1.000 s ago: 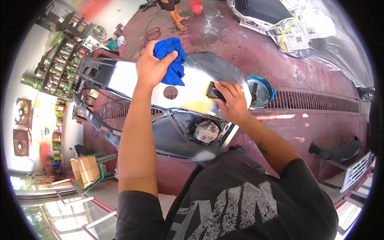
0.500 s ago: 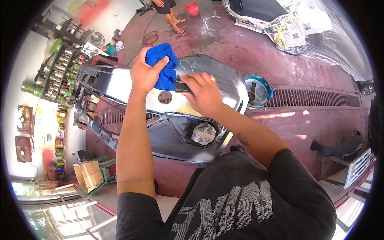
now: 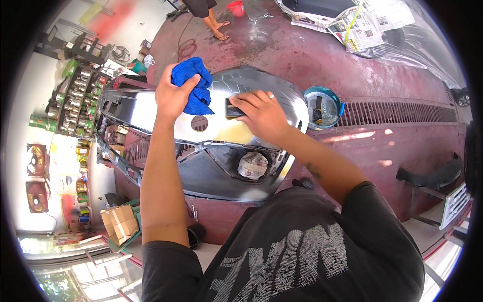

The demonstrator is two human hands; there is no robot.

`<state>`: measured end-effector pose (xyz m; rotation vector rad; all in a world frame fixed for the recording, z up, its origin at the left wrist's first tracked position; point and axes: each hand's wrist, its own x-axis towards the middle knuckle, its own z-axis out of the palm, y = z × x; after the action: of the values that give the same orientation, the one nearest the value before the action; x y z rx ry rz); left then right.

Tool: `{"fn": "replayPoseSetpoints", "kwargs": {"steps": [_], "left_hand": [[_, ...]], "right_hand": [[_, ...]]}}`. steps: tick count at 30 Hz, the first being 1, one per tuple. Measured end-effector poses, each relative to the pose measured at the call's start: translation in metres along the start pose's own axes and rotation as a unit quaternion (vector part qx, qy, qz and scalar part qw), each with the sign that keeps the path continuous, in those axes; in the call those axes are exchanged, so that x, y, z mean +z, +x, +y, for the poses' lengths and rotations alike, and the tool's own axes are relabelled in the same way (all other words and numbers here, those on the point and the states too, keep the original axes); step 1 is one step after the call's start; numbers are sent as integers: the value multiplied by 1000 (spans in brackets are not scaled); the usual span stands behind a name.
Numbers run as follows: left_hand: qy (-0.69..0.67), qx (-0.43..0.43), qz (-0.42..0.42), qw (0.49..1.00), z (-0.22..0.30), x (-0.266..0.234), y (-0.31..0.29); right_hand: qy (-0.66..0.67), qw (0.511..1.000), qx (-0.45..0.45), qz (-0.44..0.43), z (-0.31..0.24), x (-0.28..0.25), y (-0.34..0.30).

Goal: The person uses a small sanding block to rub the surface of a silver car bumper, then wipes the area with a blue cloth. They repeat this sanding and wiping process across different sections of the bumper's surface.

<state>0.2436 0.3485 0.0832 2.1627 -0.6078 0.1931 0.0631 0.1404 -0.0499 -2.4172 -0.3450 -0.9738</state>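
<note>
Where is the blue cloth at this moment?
In the head view, the blue cloth is gripped in the left hand, resting on the upper left part of the grey car bumper, just left of the right hand pressing a dark sanding block.

Teal bucket (image 3: pixel 322 108) on the red floor (image 3: pixel 282 45), beside the drain grate (image 3: pixel 402 111). Red bucket (image 3: pixel 235 8) far back. Shelf of paint cans (image 3: pixel 75 103) at left. Cardboard box (image 3: pixel 116 223) lower left. Newspaper-masked car (image 3: pixel 352 20) top right.
</note>
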Motion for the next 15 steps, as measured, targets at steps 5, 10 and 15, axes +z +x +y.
{"fn": "replayPoseSetpoints", "kwargs": {"steps": [5,10,15], "left_hand": [[29,10,19,999,7,2,-3],[-24,5,3,1000,8,3,-5],[7,2,18,1000,0,-2,-2]], "right_hand": [[2,1000,-5,13,61,-14,-64],[3,999,-27,26,-11,10,5],[-43,996,-82,-15,35,-12,-85]]}}
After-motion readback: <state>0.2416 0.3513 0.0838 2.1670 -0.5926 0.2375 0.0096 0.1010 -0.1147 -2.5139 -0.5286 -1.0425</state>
